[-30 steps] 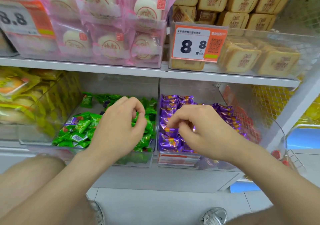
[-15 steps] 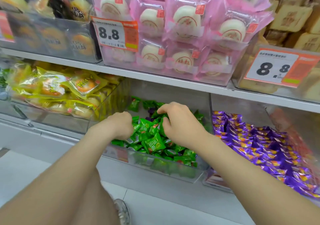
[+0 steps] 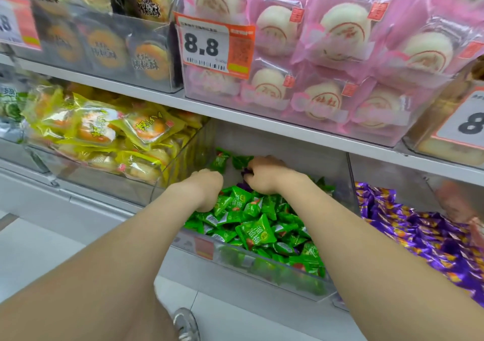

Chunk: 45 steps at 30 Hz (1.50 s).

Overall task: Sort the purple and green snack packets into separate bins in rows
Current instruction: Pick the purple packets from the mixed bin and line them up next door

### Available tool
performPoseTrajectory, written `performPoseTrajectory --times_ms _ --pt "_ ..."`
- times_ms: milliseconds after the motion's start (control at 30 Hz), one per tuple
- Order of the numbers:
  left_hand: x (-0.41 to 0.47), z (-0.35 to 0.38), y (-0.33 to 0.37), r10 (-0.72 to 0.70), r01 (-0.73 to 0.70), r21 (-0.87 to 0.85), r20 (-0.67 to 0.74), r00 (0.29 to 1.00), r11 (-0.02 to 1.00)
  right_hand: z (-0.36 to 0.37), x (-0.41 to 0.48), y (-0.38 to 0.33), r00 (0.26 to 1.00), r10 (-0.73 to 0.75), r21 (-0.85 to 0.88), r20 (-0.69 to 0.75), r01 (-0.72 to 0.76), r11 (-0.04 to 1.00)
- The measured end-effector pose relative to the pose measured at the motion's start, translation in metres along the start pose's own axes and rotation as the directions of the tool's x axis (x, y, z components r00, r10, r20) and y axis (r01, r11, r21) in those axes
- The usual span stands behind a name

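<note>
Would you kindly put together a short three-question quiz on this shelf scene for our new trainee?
1. True or false: the left hand and right hand are both inside the green bin, among the green packets.
2. What colour is the stray packet at the right hand's fingertips? A red, B purple, C yellow.
3. Fill in: the purple packets lie to the green bin's ____.
Key: 1 true; 2 B; 3 right.

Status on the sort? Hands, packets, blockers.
Left hand down in green packets, grip hidden. Right hand pinching stray purple packet among them. No obstruction seen.
</note>
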<state>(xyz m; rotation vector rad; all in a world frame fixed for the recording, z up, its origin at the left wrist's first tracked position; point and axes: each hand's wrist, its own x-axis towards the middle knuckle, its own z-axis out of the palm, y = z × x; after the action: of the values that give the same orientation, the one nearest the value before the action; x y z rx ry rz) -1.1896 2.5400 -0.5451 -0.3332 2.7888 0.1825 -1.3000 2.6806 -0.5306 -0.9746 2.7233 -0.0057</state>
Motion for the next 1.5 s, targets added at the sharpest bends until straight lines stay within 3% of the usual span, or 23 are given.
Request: performPoseTrajectory --times_ms 133,233,500,700,833,933,1033,1233,1300,1400,1500 --pt "0.002 0.002 -0.007 0.051 -0.051 -0.003 0.006 0.999 0.999 0.005 0.002 0.001 0.994 0.039 -0.074 0.103 -0.032 0.997" --pt "0.001 0.002 -0.011 0.094 -0.094 -0.032 -0.004 0.996 0.995 0.003 0.002 0.002 0.991 -0.023 -0.029 0.128 0.027 0.999" --pt "-0.005 -0.012 -0.009 0.067 -0.121 -0.232 -0.227 0.972 0.965 0.006 0.001 0.001 0.966 -0.175 -0.027 0.193 0.183 0.983" --pt "-0.03 -0.027 0.004 -0.062 -0.061 -0.296 -0.388 0.92 0.953 -0.002 -0.005 -0.004 0.982 -0.114 0.245 -0.153 0.15 0.958" --pt "-0.042 -0.03 0.016 -0.124 -0.02 -0.286 -0.476 0.871 0.958 -0.019 -0.024 0.004 0.965 -0.048 0.398 -0.257 0.151 0.905" --pt "-0.043 -0.028 0.019 -0.165 -0.011 -0.351 -0.466 0.869 0.936 -0.029 -0.051 0.011 0.952 -0.076 0.3 -0.297 0.168 0.939" --pt "-0.04 -0.027 0.022 -0.109 -0.107 -0.445 -0.433 0.895 0.889 -0.029 -0.082 0.024 0.941 -0.126 0.19 -0.314 0.192 0.963" --pt "-0.05 -0.031 0.042 -0.018 -0.266 -0.542 -0.461 0.887 0.797 -0.016 -0.129 0.052 0.952 -0.042 0.233 -0.303 0.117 0.965" --pt "-0.056 -0.032 0.05 0.044 -0.32 -0.537 -0.463 0.885 0.781 -0.017 -0.143 0.055 0.93 0.029 0.386 -0.366 0.123 0.914" --pt "-0.074 -0.036 0.069 0.162 -0.427 -0.555 -0.462 0.872 0.714 -0.024 -0.166 0.052 0.918 0.212 0.734 -0.335 0.113 0.67" --pt "-0.094 -0.037 0.09 0.319 -0.548 -0.512 -0.469 0.823 0.661 -0.028 -0.188 0.05 0.91 0.318 0.878 -0.265 0.091 0.47"
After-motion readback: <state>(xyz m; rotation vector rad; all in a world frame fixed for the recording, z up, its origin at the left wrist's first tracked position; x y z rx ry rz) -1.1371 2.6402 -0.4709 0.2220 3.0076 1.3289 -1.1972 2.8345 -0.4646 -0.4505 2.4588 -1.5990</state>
